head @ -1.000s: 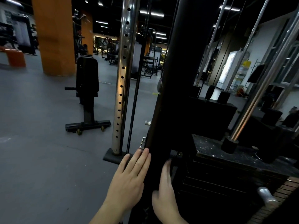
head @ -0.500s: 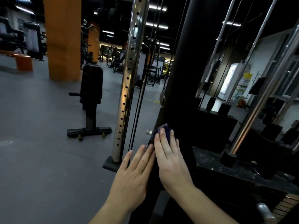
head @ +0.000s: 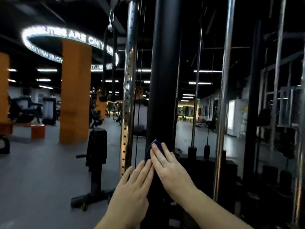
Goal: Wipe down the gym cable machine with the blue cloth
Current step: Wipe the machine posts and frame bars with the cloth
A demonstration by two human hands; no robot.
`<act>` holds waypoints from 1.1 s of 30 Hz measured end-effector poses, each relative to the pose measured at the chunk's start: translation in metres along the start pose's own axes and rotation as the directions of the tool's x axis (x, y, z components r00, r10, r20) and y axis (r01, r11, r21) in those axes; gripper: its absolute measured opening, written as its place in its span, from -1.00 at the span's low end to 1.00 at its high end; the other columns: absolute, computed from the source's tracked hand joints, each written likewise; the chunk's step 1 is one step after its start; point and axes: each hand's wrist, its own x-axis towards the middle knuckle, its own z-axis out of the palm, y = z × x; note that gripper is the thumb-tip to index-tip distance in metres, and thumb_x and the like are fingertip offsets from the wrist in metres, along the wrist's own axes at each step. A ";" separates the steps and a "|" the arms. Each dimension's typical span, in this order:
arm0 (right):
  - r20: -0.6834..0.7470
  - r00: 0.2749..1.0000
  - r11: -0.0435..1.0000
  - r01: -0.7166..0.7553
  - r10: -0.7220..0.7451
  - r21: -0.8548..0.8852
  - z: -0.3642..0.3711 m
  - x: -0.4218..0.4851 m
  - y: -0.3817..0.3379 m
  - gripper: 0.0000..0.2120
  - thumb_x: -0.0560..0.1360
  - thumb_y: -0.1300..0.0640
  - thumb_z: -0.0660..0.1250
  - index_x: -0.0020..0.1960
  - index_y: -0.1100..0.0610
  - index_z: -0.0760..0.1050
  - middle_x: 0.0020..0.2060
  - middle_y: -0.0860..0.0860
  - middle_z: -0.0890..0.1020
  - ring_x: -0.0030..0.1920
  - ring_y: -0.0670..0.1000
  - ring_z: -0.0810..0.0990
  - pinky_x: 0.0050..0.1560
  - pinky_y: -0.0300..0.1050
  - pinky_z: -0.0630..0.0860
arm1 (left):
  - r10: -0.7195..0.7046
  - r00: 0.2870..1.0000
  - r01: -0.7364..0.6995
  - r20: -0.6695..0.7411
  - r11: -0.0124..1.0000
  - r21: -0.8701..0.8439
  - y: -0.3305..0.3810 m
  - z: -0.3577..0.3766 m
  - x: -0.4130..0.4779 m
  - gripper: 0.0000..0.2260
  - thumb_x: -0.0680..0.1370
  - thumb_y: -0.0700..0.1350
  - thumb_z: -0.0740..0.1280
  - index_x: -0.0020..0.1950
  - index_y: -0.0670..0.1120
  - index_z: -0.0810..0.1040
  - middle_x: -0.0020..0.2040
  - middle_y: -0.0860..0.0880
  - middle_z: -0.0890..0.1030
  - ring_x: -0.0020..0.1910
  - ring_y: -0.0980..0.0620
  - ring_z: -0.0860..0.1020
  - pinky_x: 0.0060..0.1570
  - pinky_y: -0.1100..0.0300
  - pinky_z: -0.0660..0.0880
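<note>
Blue cloth (head: 154, 148): pressed flat against the black upright post (head: 162, 80) of the cable machine, under the fingers of the right hand (head: 166, 164); only its top edge is seen past the fingertips.
Right hand: fingers extended, flat on the cloth.
Left hand (head: 132, 194): fingers straight and together, laid just left of the right hand, holding nothing.
Writing: "ARE ON" is legible on the lit ring sign (head: 71, 38); the rest is blurred.
Surroundings: chrome perforated rail (head: 127, 96) left of the post, orange pillar (head: 76, 96) farther left.
</note>
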 end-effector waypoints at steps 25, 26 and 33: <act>-0.334 0.918 0.975 0.182 -0.214 -0.123 -0.175 0.259 0.107 -0.52 0.61 0.12 0.07 0.48 0.20 0.41 0.53 0.11 0.39 0.63 0.11 0.14 0.56 0.32 0.00 | -0.008 0.894 -0.015 -0.449 0.999 -0.047 -0.176 -0.159 0.239 -0.33 0.68 0.17 0.04 0.73 -0.06 -0.05 0.73 0.00 -0.08 0.69 0.03 -0.10 0.64 -0.04 0.03; -0.336 0.918 0.976 0.180 -0.212 -0.126 -0.185 0.271 0.112 -0.53 0.62 0.12 0.07 0.48 0.20 0.42 0.53 0.10 0.40 0.62 0.10 0.15 0.59 0.32 -0.02 | -0.008 0.890 -0.026 -0.456 0.997 -0.068 -0.180 -0.167 0.253 -0.32 0.68 0.17 0.05 0.72 -0.08 -0.05 0.73 -0.01 -0.07 0.69 0.03 -0.09 0.62 -0.03 0.03; -0.382 0.910 0.984 0.119 -0.162 -0.132 -0.288 0.378 0.168 -0.55 0.60 0.11 0.07 0.36 0.24 0.53 0.46 0.10 0.49 0.58 0.13 0.25 0.48 0.47 0.22 | 0.029 0.867 -0.095 -0.498 0.990 -0.108 -0.239 -0.267 0.376 -0.31 0.70 0.19 0.08 0.72 -0.10 -0.03 0.73 -0.03 -0.05 0.69 0.01 -0.05 0.59 -0.11 0.19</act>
